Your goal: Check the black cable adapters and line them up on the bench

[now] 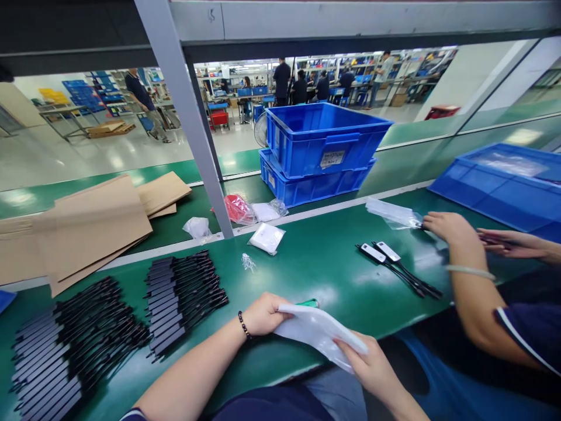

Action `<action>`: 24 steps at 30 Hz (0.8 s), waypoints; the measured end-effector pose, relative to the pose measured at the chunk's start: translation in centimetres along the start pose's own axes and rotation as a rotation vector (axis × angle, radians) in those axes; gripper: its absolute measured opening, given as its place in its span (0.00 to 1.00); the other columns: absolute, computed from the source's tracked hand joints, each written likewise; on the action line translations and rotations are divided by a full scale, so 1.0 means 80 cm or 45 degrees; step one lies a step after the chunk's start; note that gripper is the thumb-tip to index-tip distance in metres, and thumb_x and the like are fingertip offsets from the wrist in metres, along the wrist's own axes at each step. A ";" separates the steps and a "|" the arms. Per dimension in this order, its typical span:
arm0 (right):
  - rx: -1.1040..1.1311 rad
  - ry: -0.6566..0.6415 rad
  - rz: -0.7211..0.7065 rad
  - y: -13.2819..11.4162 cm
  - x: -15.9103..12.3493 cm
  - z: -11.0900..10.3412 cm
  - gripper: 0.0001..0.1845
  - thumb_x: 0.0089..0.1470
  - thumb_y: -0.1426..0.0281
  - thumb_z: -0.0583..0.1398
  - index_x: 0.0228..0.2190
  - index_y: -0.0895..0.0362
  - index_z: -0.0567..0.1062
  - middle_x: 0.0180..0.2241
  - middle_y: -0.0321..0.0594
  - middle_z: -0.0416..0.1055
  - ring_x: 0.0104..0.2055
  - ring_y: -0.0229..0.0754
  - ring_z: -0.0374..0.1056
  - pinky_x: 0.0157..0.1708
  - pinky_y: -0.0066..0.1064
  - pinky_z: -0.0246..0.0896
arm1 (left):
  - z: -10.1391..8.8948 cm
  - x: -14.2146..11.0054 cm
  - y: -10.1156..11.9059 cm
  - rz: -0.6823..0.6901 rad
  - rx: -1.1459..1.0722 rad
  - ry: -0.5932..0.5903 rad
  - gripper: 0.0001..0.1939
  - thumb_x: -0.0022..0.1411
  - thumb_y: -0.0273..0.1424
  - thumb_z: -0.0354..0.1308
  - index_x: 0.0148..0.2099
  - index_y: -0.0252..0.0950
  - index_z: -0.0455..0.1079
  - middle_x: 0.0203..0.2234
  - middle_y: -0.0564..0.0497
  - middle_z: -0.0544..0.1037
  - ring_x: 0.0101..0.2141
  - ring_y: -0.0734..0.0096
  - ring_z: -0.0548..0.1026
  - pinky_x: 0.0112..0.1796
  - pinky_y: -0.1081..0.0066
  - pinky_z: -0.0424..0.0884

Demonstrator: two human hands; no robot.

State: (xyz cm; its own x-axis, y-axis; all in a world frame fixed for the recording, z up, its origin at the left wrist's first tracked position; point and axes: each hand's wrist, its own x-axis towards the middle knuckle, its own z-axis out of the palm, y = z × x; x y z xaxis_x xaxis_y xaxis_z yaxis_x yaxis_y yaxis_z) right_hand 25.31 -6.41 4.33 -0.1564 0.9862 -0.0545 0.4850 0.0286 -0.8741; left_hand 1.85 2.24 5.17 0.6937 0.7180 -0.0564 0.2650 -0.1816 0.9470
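A whitish, translucent stack of what look like plastic bags [313, 330] spans my two hands above the front of the green table. My left hand [263, 316], with a beaded bracelet at the wrist, pinches its left end. At the lower right end, my right hand [368, 359] grips it between thumb and fingers. Just behind the stack, a small green object [309, 303] pokes out, mostly hidden. Left of my left hand lie two rows of black cabled devices, a nearer row [186, 301] and a farther-left row [74, 351].
A co-worker's hands [451, 228] work at the right, near clear bags [394, 211] and two white-faced cabled devices [380, 252]. Blue crates [322, 143] stand behind the table, another blue bin [504, 181] at right. Cardboard sheets [100, 222] lie back left; a white packet [266, 238] sits mid-table.
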 end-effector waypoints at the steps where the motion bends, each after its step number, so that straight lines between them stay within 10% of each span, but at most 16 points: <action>1: 0.082 -0.022 0.058 -0.006 -0.006 -0.004 0.14 0.48 0.61 0.54 0.21 0.59 0.71 0.19 0.36 0.65 0.22 0.38 0.61 0.23 0.27 0.58 | 0.000 0.000 0.004 -0.030 -0.098 -0.029 0.13 0.52 0.34 0.52 0.34 0.31 0.72 0.25 0.51 0.73 0.27 0.75 0.67 0.29 0.77 0.61; 11: 1.206 -0.091 0.591 -0.017 -0.059 0.002 0.25 0.35 0.58 0.63 0.35 0.59 0.72 0.28 0.44 0.72 0.29 0.45 0.68 0.32 0.36 0.63 | 0.026 -0.001 0.027 -0.353 -0.748 -0.225 0.19 0.45 0.36 0.60 0.38 0.28 0.70 0.23 0.48 0.73 0.18 0.77 0.67 0.19 0.77 0.61; 17: 1.026 -0.131 0.614 -0.021 -0.050 0.010 0.18 0.44 0.57 0.58 0.31 0.59 0.72 0.18 0.37 0.68 0.16 0.37 0.63 0.16 0.28 0.58 | 0.023 -0.003 0.029 -0.420 -0.883 -0.215 0.18 0.40 0.31 0.63 0.37 0.28 0.70 0.29 0.46 0.74 0.27 0.73 0.70 0.30 0.74 0.65; 24: 0.660 -0.132 0.397 -0.008 -0.033 -0.007 0.19 0.44 0.61 0.58 0.35 0.62 0.73 0.29 0.42 0.72 0.32 0.44 0.66 0.33 0.34 0.61 | 0.039 -0.008 0.018 -0.468 -0.776 -0.178 0.20 0.42 0.38 0.61 0.37 0.30 0.70 0.29 0.47 0.73 0.29 0.71 0.69 0.33 0.71 0.64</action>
State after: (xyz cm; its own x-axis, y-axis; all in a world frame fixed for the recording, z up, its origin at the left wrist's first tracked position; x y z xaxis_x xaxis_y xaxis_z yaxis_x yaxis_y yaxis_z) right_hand 25.92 -8.97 5.29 -0.1697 0.9136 -0.3695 0.0438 -0.3676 -0.9289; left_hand 3.84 -0.59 5.56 0.7216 0.5607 -0.4062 0.1051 0.4912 0.8647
